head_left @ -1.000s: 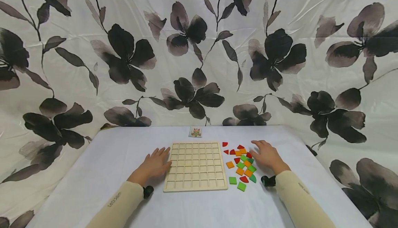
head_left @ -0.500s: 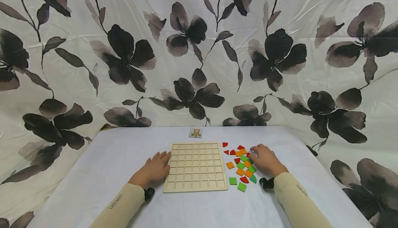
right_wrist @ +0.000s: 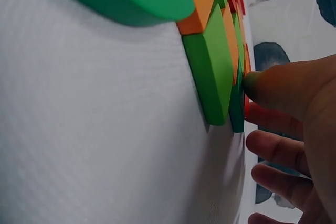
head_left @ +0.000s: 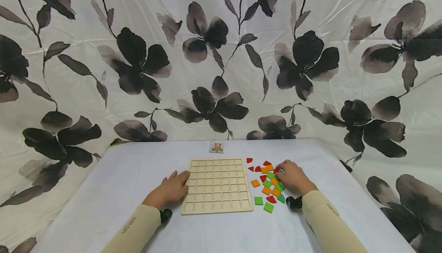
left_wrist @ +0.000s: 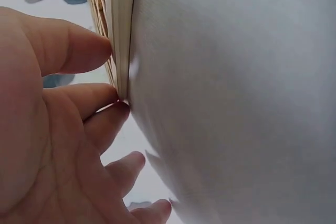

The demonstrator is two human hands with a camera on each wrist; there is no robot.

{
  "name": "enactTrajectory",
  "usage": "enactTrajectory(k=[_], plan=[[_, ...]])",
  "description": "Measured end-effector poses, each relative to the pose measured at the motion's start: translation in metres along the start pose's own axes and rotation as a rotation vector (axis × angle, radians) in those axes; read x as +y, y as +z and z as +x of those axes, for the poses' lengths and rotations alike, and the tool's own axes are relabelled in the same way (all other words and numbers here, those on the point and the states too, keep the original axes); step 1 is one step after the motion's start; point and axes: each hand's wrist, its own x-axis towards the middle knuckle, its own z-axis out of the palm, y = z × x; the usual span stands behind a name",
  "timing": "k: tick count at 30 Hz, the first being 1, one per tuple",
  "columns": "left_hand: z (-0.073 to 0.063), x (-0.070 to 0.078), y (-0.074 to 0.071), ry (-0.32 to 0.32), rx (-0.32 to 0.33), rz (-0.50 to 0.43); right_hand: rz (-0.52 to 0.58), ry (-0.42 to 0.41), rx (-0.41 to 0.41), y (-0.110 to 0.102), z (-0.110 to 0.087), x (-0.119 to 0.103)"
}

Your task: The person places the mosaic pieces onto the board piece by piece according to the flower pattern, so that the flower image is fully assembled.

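Note:
A pale wooden grid board (head_left: 217, 186) lies mid-table, its cells bare. My left hand (head_left: 170, 188) rests against its left edge; in the left wrist view, the thumb and first fingers touch the board's rim (left_wrist: 122, 30). To the right of the board is a cluster of flat coloured pieces. My right hand (head_left: 293, 175) reaches into its right side, thumb and index finger closed on a red piece (head_left: 276, 171), mostly hidden by the fingers. Beside the thumb in the right wrist view stand a dark green piece (right_wrist: 238, 106) and a light green square (right_wrist: 210, 72).
A small patterned card (head_left: 216, 147) lies behind the board. Orange squares (head_left: 255, 183), green squares (head_left: 268, 207) and red rounded pieces (head_left: 271, 199) lie loosely spread, some overlapping. A floral cloth (head_left: 214, 103) hangs behind the white table (head_left: 138, 168).
My right hand has moved slightly left and down onto the pieces, its fingers drawing together at the red piece. The left hand has shifted slightly and stays at the board's edge.

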Motion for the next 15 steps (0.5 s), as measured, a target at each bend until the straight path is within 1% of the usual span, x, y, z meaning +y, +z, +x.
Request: enactTrajectory(k=[8,11,15], plan=[[-0.0013,0.0006,0.0012,-0.002,-0.008,-0.01,0.021,0.001,0.003,-0.001,0.0016,-0.0039],[-0.0015,0.0014,0.0024,-0.012,-0.015,-0.008,0.06,0.01,0.01,-0.002,0.0026,-0.0051],[-0.0019,0.002,0.0031,-0.022,-0.027,-0.001,0.138,0.022,0.003,-0.0046,0.0036,-0.0065]])
